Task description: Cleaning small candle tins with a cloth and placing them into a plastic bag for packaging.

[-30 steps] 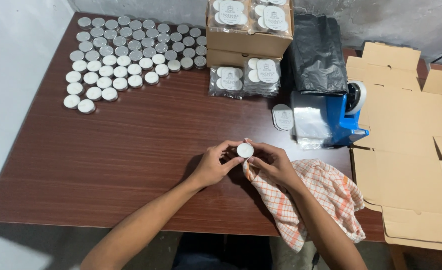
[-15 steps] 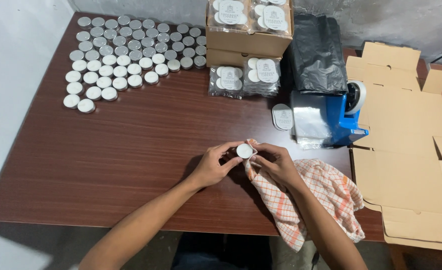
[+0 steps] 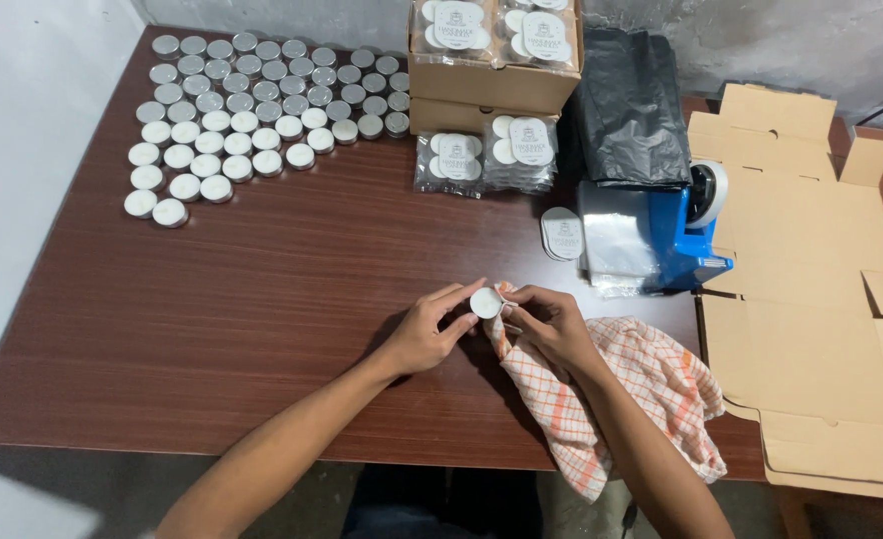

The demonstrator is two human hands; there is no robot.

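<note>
Table: dark reddish-brown wood table (image 3: 262,299), set against a pale wall.
Left hand (image 3: 427,334): fingers closed around a small white tealight (image 3: 485,302), held just above the table.
Right hand (image 3: 551,321): pinching the tealight's other side, gripping an orange checked cloth (image 3: 651,384).
Far left: rows of tealights (image 3: 252,110).
Right: flattened cardboard boxes (image 3: 811,299), blue tape dispenser (image 3: 686,235).

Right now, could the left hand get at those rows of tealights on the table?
Probably yes: bare table lies between the left hand and the tealights. But it now holds a small white candle.
</note>
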